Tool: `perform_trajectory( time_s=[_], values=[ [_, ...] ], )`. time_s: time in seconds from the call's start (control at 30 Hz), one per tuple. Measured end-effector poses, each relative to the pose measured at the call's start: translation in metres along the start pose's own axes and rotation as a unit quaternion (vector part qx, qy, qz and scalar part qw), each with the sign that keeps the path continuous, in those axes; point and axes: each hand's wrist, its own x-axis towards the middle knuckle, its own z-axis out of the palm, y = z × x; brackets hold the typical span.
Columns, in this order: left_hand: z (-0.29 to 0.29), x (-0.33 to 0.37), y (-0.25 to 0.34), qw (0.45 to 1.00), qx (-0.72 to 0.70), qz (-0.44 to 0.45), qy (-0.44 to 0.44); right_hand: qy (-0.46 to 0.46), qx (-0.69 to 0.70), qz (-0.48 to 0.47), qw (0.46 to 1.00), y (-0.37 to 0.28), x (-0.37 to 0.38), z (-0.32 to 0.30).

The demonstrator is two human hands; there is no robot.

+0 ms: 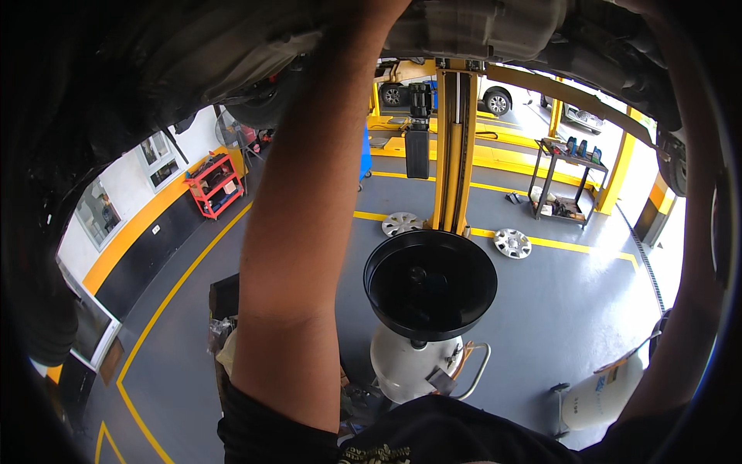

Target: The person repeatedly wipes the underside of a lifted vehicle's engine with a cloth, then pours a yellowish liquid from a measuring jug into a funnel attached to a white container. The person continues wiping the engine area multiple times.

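Observation:
Both my arms reach up to the underside of a raised car (232,46). The wrist end of my left hand (382,9) shows at the top edge, against the underbody; its fingers are cut off. At the upper right, only a sliver of my right hand (640,5) is in view, close to the same underbody, its fingers out of sight. What either hand touches or holds cannot be seen. Below and between my arms stands a wide black drain pan (433,247), with dark, shiny oil in its bottom. It sits on a white tank (406,367) with a bent metal handle.
A yellow lift post (454,155) rises behind the pan, with silver wheel covers (512,243) on the floor nearby. A red tool cart (214,185) stands by the left wall. To the right are a dark trolley (568,182) and another white tank (603,394).

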Motion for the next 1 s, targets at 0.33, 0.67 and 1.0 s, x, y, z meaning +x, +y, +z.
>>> perform_trajectory(
  time_s=[0.33,0.67,1.0],
  values=[
    [0.006,-0.007,-0.005,0.999,0.02,-0.001,0.039,0.005,0.127,0.068,0.99,-0.02,-0.044,0.0],
    [-0.002,0.006,-0.005,0.997,-0.059,0.048,-0.033,0.005,0.179,0.103,0.978,-0.024,-0.066,-0.002],
    [-0.011,0.004,0.001,0.991,0.054,0.032,-0.114,0.017,0.225,0.118,0.967,-0.029,-0.07,-0.005]
  ],
)
